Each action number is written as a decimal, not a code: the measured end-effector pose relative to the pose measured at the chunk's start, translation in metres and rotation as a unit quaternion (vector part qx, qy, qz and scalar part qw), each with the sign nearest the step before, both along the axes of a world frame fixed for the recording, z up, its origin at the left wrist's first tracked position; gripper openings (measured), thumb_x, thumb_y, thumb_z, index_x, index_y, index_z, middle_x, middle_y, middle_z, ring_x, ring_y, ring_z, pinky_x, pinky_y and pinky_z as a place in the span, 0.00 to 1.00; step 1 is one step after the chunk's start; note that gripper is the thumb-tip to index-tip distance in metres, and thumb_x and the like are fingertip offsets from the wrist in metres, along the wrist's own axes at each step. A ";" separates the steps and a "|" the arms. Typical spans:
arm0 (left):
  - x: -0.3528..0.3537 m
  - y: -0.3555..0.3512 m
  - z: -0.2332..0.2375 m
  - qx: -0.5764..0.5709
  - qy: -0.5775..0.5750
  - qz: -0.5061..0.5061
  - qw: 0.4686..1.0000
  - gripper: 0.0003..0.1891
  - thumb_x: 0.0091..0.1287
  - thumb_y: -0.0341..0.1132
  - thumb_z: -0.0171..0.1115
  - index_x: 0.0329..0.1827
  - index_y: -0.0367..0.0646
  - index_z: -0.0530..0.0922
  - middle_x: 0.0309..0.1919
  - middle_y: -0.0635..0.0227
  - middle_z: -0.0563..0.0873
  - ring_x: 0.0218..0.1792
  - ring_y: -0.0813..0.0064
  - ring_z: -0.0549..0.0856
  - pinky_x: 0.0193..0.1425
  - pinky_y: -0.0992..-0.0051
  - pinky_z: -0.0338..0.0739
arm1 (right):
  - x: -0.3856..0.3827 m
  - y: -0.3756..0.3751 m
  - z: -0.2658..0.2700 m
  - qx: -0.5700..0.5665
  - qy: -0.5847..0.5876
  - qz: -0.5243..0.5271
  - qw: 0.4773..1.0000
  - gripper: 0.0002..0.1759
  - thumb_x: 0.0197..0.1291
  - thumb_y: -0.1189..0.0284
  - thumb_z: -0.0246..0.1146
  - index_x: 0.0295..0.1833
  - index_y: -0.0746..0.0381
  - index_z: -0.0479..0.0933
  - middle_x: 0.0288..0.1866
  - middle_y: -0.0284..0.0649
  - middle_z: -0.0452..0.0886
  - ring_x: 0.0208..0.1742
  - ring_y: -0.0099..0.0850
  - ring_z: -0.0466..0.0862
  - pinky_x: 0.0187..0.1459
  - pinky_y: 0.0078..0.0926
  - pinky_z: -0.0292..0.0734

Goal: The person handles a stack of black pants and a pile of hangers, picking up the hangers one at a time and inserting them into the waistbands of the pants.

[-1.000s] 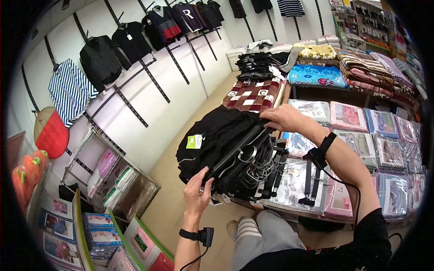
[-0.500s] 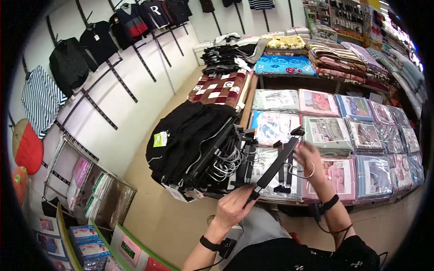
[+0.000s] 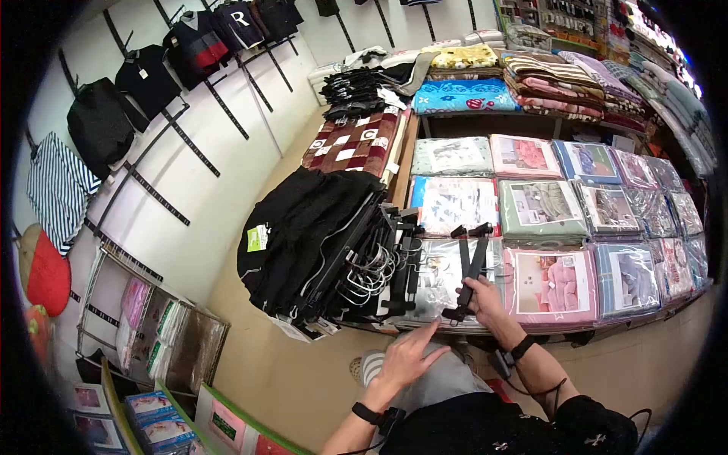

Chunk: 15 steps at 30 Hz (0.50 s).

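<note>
Two black hangers [image 3: 474,262] with clips at their ends lie over the packaged bedding on the display. My right hand [image 3: 485,299] is closed on one of them near its lower end. Just below and to the left, my left hand [image 3: 411,358] has its fingers apart and holds nothing. Left of the hands is a big pile of black clothes [image 3: 303,235] on clip hangers, with a green tag on it. Metal hooks [image 3: 369,274] bunch together at the pile's right side, beside more black hangers [image 3: 412,265].
Packaged bedding sets [image 3: 542,208] fill the display on the right. Folded blankets [image 3: 466,96] and a stack of black hangers [image 3: 353,91] are behind. Clothes [image 3: 144,76] hang on the left wall. A wire rack [image 3: 186,341] stands at the lower left.
The hanger has gone down onto the packages beside another one. My left hand has let go of it and opened. My right hand has moved down and left and now grips a hanger.
</note>
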<state>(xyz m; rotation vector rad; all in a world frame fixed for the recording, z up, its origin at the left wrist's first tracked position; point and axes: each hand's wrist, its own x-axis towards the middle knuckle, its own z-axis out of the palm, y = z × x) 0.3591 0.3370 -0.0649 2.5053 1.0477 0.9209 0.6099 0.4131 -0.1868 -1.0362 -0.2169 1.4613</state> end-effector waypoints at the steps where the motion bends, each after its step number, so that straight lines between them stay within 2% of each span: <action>1: -0.013 -0.001 0.008 0.003 -0.001 0.017 1.000 0.31 0.65 0.39 0.84 0.71 0.41 0.85 0.53 0.58 0.95 0.51 0.58 0.95 0.56 0.65 0.90 | 0.006 0.016 -0.007 -0.022 -0.021 0.003 1.000 0.20 0.75 0.75 0.70 0.67 0.66 0.74 0.51 0.44 0.88 0.46 0.37 0.93 0.40 0.38 0.92; 2: -0.025 0.002 0.020 0.053 -0.024 0.027 0.998 0.28 0.64 0.35 0.84 0.68 0.41 0.87 0.50 0.56 0.95 0.49 0.57 0.95 0.56 0.63 0.90 | 0.008 0.029 -0.008 -0.037 -0.001 -0.012 0.999 0.18 0.75 0.75 0.69 0.66 0.66 0.75 0.51 0.43 0.87 0.44 0.38 0.92 0.38 0.38 0.91; 3: -0.036 0.004 0.044 0.099 -0.026 0.064 0.993 0.24 0.64 0.33 0.84 0.63 0.39 0.88 0.49 0.57 0.95 0.48 0.57 0.95 0.54 0.63 0.90 | 0.019 0.051 -0.051 -0.009 0.003 0.010 1.000 0.15 0.75 0.75 0.69 0.62 0.66 0.77 0.47 0.44 0.87 0.41 0.37 0.91 0.36 0.36 0.90; 5: -0.063 0.012 0.074 0.206 -0.048 0.145 0.967 0.20 0.63 0.26 0.82 0.58 0.36 0.89 0.47 0.57 0.95 0.45 0.56 0.94 0.53 0.61 0.89 | 0.018 0.063 -0.056 -0.058 -0.068 -0.016 0.996 0.13 0.73 0.76 0.68 0.59 0.67 0.79 0.45 0.44 0.87 0.39 0.35 0.89 0.36 0.36 0.88; 7: -0.099 0.020 0.082 0.254 -0.042 0.243 0.935 0.29 0.62 0.26 0.83 0.67 0.36 0.84 0.56 0.56 0.92 0.54 0.52 0.90 0.62 0.58 0.85 | 0.013 0.070 -0.075 -0.092 -0.128 -0.045 0.987 0.13 0.70 0.79 0.66 0.58 0.67 0.80 0.43 0.43 0.87 0.39 0.36 0.89 0.38 0.38 0.88; 8: -0.111 0.026 0.090 0.278 -0.029 0.287 0.916 0.30 0.63 0.25 0.82 0.69 0.37 0.83 0.61 0.54 0.90 0.60 0.51 0.88 0.67 0.58 0.83 | 0.011 0.061 -0.064 -0.074 -0.149 -0.034 0.985 0.16 0.68 0.82 0.65 0.61 0.70 0.80 0.45 0.44 0.87 0.41 0.37 0.88 0.42 0.41 0.88; 9: -0.121 0.031 0.096 0.255 -0.015 0.325 0.911 0.33 0.63 0.28 0.83 0.72 0.37 0.81 0.62 0.53 0.89 0.63 0.50 0.86 0.72 0.56 0.79 | 0.010 0.063 -0.080 -0.046 -0.171 -0.038 0.983 0.19 0.67 0.82 0.64 0.62 0.72 0.79 0.46 0.44 0.87 0.42 0.35 0.88 0.43 0.37 0.86; 11: -0.135 0.036 0.103 0.162 0.022 0.343 0.925 0.32 0.61 0.31 0.84 0.70 0.38 0.83 0.63 0.55 0.89 0.66 0.51 0.84 0.73 0.55 0.79 | 0.003 0.066 -0.103 0.003 -0.249 -0.092 0.964 0.20 0.66 0.83 0.65 0.63 0.74 0.79 0.47 0.44 0.87 0.41 0.33 0.87 0.44 0.32 0.84; 13: -0.148 0.042 0.089 0.153 0.033 0.332 0.930 0.30 0.60 0.32 0.84 0.67 0.39 0.85 0.64 0.57 0.89 0.66 0.52 0.84 0.73 0.55 0.79 | -0.006 0.050 -0.054 -0.007 -0.238 -0.083 0.968 0.21 0.64 0.83 0.65 0.63 0.75 0.78 0.49 0.44 0.87 0.43 0.32 0.86 0.46 0.31 0.83; 14: -0.152 0.047 0.086 0.151 0.037 0.324 0.933 0.29 0.60 0.32 0.85 0.65 0.39 0.86 0.64 0.58 0.89 0.67 0.52 0.84 0.74 0.55 0.79 | -0.003 0.051 -0.057 0.010 -0.264 -0.057 0.963 0.21 0.64 0.83 0.66 0.63 0.75 0.77 0.50 0.44 0.87 0.45 0.31 0.86 0.48 0.31 0.83; 15: -0.155 0.050 0.083 0.158 0.040 0.327 0.931 0.28 0.60 0.33 0.84 0.65 0.40 0.87 0.65 0.59 0.89 0.66 0.53 0.84 0.74 0.55 0.79 | -0.003 0.052 -0.061 0.019 -0.289 -0.048 0.956 0.29 0.65 0.81 0.67 0.70 0.77 0.71 0.55 0.48 0.85 0.49 0.34 0.86 0.52 0.32 0.82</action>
